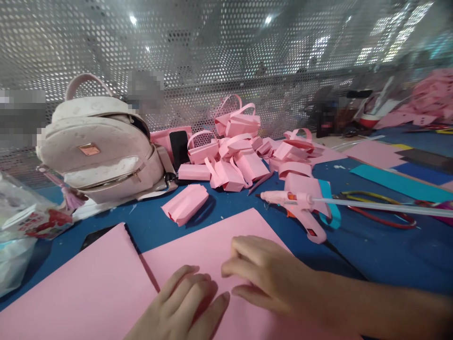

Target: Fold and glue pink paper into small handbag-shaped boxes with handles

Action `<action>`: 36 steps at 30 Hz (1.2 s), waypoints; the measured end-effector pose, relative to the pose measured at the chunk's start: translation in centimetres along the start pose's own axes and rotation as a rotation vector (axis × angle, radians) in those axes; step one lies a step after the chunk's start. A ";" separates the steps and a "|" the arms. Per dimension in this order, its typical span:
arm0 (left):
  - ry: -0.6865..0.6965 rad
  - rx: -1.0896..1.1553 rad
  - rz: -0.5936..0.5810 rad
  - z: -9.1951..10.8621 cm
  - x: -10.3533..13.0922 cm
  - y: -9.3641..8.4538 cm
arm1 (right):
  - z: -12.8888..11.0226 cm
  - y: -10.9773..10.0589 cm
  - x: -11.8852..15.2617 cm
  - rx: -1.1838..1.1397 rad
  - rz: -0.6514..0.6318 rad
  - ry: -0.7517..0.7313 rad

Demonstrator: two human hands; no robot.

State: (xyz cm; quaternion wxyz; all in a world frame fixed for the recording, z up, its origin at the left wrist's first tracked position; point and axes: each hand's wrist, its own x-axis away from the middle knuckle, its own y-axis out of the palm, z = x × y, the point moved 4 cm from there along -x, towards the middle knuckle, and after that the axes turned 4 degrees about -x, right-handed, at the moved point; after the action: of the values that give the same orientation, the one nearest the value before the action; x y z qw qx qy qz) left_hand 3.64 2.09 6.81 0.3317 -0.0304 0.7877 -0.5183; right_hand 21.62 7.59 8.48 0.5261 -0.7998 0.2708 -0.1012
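A large sheet of pink paper [247,226] lies on the blue table in front of me, and both hands are over it. My left hand [184,304] is low in the middle, its bent fingers apart and the thumb pointing right. Close by on the right, my right hand [265,274] rests over the same sheet with curled fingers and a gap before the thumb. I see nothing held in either hand. Another pink sheet [95,283] overlaps on the left. A pink glue gun [297,203] with a long clear glue stick [375,206] lies beyond my right hand.
A small folded pink paper box [186,204] lies ahead, before a pile of pink paper bags with handles [230,165]. A white backpack [102,146] stands back left by a perforated metal screen [198,56]. Coloured strips [399,182] and scissors [382,212] lie right.
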 end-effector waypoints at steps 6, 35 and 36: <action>0.002 0.041 0.009 -0.3 0.1 0.1 | -0.2 -1.0 3.4 0.245 0.025 -0.175; 0.031 0.027 -0.061 -0.3 -0.2 0.1 | 0.9 -0.8 5.4 0.104 0.082 -0.090; 0.035 0.026 -0.060 -0.3 -0.3 -0.1 | 1.0 -0.5 5.5 0.122 0.096 -0.079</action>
State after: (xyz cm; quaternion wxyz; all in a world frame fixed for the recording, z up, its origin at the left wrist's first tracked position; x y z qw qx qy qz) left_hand 3.68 2.44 7.10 0.3025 -0.0406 0.7852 -0.5388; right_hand 26.79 5.57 7.86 0.5884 -0.7557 0.2813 -0.0604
